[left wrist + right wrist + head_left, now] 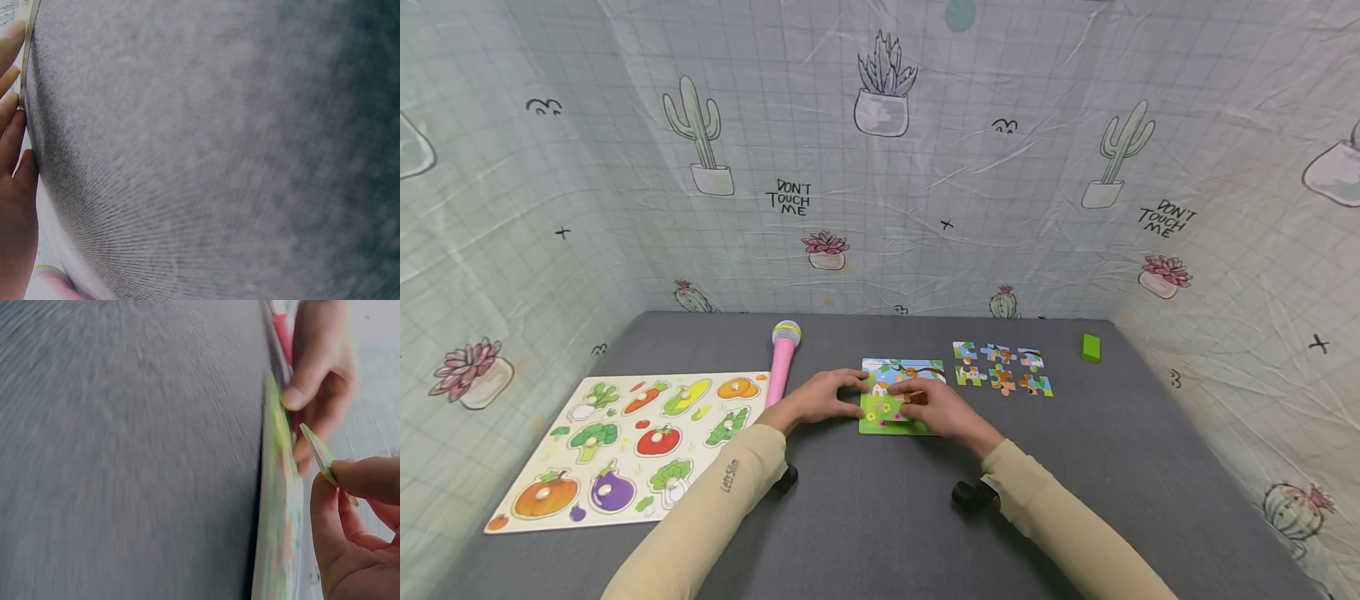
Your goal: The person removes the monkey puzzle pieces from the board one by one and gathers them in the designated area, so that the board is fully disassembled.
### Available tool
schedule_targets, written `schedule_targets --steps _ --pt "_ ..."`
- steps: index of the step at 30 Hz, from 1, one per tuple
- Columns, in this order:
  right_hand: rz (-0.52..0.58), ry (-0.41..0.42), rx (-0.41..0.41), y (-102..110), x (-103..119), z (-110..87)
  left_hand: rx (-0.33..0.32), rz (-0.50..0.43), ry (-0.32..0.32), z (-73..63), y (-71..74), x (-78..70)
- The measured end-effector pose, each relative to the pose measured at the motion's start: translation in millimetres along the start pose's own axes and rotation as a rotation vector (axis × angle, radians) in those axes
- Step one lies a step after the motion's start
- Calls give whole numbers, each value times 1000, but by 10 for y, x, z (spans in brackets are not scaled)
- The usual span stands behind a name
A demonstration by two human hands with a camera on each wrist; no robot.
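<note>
A small picture puzzle board [874, 427] with a green lower edge lies on the grey table. My left hand [824, 395] rests at its left side, thumb and fingertips right at the edge; in the left wrist view the fingers [11, 144] of that hand lie along the rim. Over the board, my right hand [947, 408] pinches a thin puzzle piece [320, 455] between thumb and fingers, and the piece is tilted above the board's surface in the right wrist view. Part of the board's picture is hidden under the right hand.
Several loose puzzle pieces [1002, 379] lie in two rows right of the board. A green block [1091, 348] sits at the far right. To the left are a pink toy microphone [781, 364] and a large vegetable peg board [617, 444], partly covered by the left sleeve.
</note>
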State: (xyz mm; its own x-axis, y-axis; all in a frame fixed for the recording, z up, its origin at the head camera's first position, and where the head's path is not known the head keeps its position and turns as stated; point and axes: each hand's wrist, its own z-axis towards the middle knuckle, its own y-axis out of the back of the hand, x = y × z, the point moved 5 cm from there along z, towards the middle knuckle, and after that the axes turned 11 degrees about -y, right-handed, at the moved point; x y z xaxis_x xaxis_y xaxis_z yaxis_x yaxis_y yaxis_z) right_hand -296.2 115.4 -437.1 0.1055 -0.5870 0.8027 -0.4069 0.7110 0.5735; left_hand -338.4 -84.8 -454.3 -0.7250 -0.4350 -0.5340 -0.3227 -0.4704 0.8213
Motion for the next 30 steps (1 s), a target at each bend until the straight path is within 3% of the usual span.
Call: schedule_targets --steps 11,16,25,30 --pt "133 -110 -134 432 -422 -217 0 7 -13 -4 12 -27" --pt "74 -139 -201 621 -596 -302 3 -3 -8 -1 10 -28" --pt "36 -131 -174 737 -783 -390 7 -8 0 -7 7 -15" --pt "-19 -139 -204 749 -816 -364 11 -12 10 -1 4 -10"
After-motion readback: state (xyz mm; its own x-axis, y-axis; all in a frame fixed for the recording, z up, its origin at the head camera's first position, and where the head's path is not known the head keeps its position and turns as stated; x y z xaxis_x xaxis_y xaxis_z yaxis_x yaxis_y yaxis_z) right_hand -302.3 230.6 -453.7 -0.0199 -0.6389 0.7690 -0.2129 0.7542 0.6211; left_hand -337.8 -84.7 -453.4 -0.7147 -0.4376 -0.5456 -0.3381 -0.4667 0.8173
